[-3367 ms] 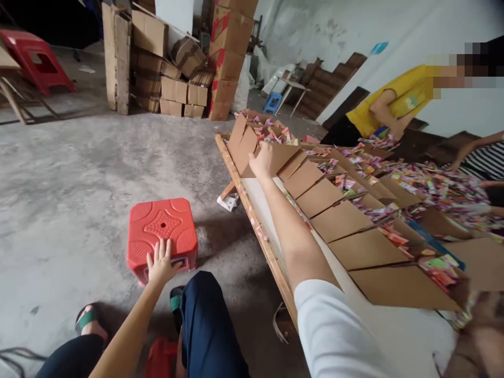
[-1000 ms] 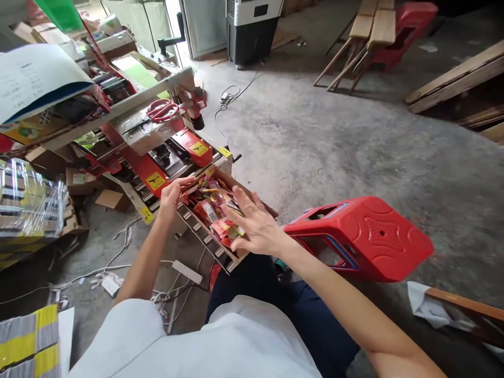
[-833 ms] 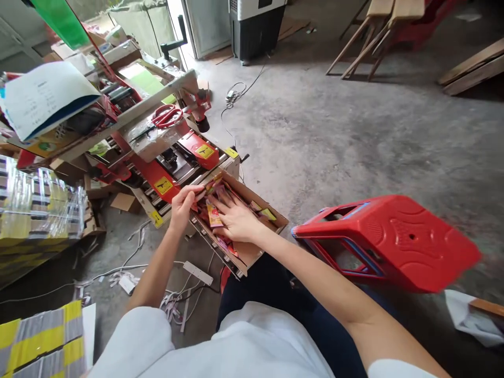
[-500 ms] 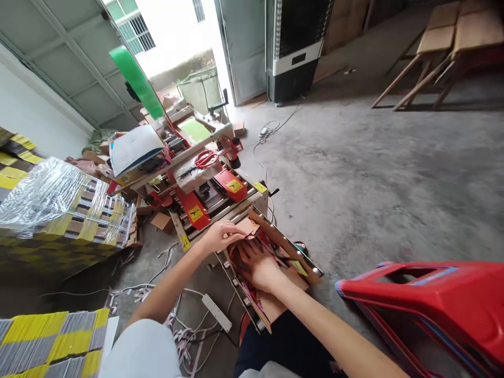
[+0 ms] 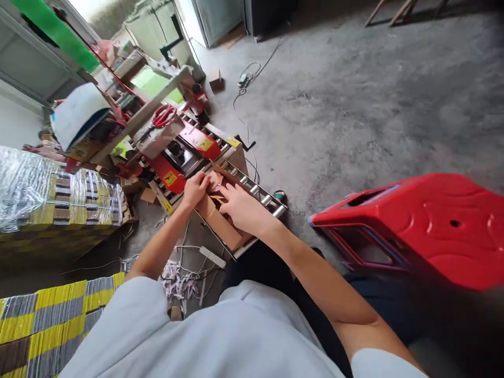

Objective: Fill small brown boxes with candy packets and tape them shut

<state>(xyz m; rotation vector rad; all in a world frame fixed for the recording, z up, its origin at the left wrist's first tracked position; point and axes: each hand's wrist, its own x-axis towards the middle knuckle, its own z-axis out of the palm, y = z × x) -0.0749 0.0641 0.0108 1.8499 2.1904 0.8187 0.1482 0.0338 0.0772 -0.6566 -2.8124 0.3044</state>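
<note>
A small brown cardboard box (image 5: 220, 223) sits on the roller conveyor (image 5: 280, 211) right in front of me. My left hand (image 5: 196, 190) is at its far left corner, fingers pinched on the small end flap (image 5: 214, 180). The long left flap is folded inward over part of the opening. My right hand (image 5: 243, 209) lies across the box's right side, fingers stretched out and slightly apart, touching around the opening. Between the hands a strip of dark, colourful contents (image 5: 218, 197) shows; what they are I cannot make out.
Beyond the box stands a red carton-sealing machine (image 5: 167, 173) with red-handled scissors (image 5: 163, 115) and green tape (image 5: 59, 31) on it. A red plastic stool (image 5: 444, 226) lies on the right. Wrapped stacks (image 5: 66, 194), a power strip (image 5: 212, 257) and cables are at left.
My right hand has come up out of the box, where it lay flat on the contents. The long left flap is now folded inward. My view has tilted down.
</note>
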